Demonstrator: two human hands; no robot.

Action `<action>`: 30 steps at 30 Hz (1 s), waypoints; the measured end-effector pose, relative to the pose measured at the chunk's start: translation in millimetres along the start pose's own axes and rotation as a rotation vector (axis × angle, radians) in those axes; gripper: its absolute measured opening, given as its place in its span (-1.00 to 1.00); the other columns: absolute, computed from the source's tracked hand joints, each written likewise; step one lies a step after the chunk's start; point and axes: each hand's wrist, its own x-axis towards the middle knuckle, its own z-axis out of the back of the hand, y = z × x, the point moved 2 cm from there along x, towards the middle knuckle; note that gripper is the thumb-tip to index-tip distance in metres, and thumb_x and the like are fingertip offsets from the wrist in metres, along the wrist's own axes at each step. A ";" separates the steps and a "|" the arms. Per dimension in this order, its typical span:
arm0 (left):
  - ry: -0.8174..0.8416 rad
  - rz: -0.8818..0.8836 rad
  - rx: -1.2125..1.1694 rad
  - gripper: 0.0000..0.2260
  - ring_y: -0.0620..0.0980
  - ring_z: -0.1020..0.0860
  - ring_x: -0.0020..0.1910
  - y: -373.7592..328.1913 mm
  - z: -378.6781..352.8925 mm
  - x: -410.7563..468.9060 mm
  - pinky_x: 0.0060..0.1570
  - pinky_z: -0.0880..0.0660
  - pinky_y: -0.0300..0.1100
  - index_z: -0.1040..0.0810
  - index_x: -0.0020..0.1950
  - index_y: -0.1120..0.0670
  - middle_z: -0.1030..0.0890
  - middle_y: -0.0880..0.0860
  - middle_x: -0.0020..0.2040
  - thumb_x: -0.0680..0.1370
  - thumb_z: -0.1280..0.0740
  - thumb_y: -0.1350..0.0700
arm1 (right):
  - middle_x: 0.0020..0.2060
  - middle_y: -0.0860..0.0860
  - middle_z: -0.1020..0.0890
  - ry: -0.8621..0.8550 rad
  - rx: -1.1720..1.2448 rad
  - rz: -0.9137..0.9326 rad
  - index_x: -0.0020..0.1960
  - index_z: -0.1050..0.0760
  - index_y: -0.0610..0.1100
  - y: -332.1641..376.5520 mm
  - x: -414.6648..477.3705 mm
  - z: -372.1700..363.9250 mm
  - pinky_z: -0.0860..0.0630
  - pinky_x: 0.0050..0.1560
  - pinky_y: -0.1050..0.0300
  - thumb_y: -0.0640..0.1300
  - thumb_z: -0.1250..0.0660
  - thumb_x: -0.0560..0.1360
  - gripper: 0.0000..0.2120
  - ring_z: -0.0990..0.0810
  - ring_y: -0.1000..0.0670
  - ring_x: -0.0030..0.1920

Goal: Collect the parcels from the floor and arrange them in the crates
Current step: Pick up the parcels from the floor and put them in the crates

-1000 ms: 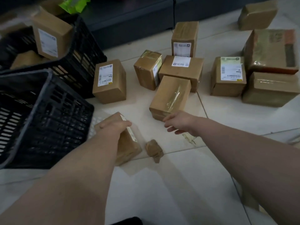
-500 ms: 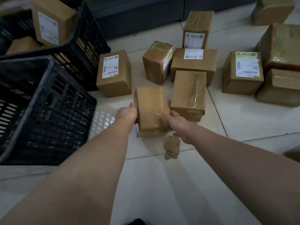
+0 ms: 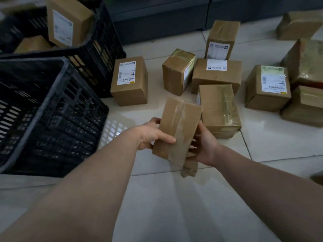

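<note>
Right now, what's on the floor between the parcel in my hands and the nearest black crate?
Just bare tile floor between the held parcel and the near crate, as the head view shows; your left hand grips that side.

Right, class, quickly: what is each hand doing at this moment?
Left hand: holds the taped parcel.
Right hand: holds the same parcel from the other side.

Near crate (image 3: 70,128) at nine o'clock, far crate (image 3: 104,55) behind it holding a parcel (image 3: 68,23); loose parcels (image 3: 216,75) lie on the floor (image 3: 174,206) from twelve to three o'clock.
</note>
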 end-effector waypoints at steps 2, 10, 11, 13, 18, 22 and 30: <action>0.080 -0.087 -0.134 -0.27 0.11 -0.47 0.28 -7.0 4.1 -2.6 0.27 -0.44 0.19 -0.39 0.37 -0.07 -0.49 0.11 0.30 0.28 -0.58 0.29 | 0.23 -0.22 -0.58 0.099 0.120 0.006 0.16 -0.61 -0.07 2.6 -1.0 1.2 -0.27 0.35 -0.35 0.44 -0.12 0.45 -0.34 -0.47 -0.30 0.31; 0.101 -0.121 -0.243 -0.44 -0.10 -0.49 -0.11 -9.3 11.7 -5.8 -0.11 -0.32 -0.15 -0.56 0.11 -0.07 -0.64 -0.11 -0.14 0.17 -0.62 -0.11 | 0.16 -0.15 -0.64 0.100 0.023 0.029 0.27 -0.55 -0.07 15.6 -6.2 5.1 -0.42 0.25 -0.30 0.22 -0.17 0.53 -0.51 -0.56 -0.25 0.21; 0.098 -0.093 -0.206 -0.50 -0.10 -0.50 -0.11 -8.8 9.9 -6.6 -0.15 -0.31 -0.16 -0.58 0.10 -0.03 -0.67 -0.12 -0.18 0.23 -0.59 -0.10 | 0.12 -0.16 -0.66 0.044 0.029 0.074 0.26 -0.56 -0.09 19.5 -7.9 4.8 -0.49 0.22 -0.25 0.16 -0.20 0.56 -0.56 -0.61 -0.24 0.16; 0.062 -0.076 -0.185 -0.44 -0.07 -0.55 -0.01 -11.0 6.8 -7.0 -0.07 -0.38 -0.18 -0.60 0.12 0.05 -0.71 -0.08 -0.11 0.19 -0.63 -0.07 | 0.05 -0.15 -0.69 0.002 0.091 0.154 0.23 -0.57 -0.10 26.8 -9.7 11.5 -0.61 0.02 -0.17 0.16 -0.20 0.57 -0.58 -0.68 -0.21 0.04; -0.021 -0.135 -0.255 -0.34 0.06 -0.63 -0.03 -14.3 5.5 -1.2 0.15 -0.52 0.12 -0.52 0.19 0.06 -0.69 0.07 0.00 0.13 -0.61 -0.01 | 0.22 -0.15 -0.61 0.267 0.105 0.113 0.35 -0.45 -0.10 31.5 -21.1 23.0 -0.53 0.15 -0.16 0.48 -0.22 0.36 -0.20 -0.59 -0.19 0.22; 0.083 -0.145 -0.293 -0.51 0.10 -0.66 -0.09 -19.6 -5.0 2.4 0.07 -0.53 0.30 -0.57 0.16 0.10 -0.70 0.12 -0.05 0.27 -0.54 0.04 | 0.22 -0.13 -0.61 0.260 0.124 0.137 0.39 -0.42 -0.09 35.9 -20.7 22.2 -0.52 0.19 -0.13 0.48 -0.22 0.36 -0.17 -0.60 -0.16 0.21; -0.003 -0.078 -0.480 -0.68 0.14 -0.64 -0.01 -32.9 -16.8 8.1 0.00 -0.57 0.20 -0.63 0.12 0.03 -0.71 0.10 -0.01 0.43 -0.43 -0.07 | 0.01 -0.06 -0.71 0.091 -0.040 0.251 0.19 -0.60 0.06 56.1 -30.3 0.4 -0.61 0.02 -0.08 0.43 -0.33 0.33 -0.40 -0.70 -0.09 0.00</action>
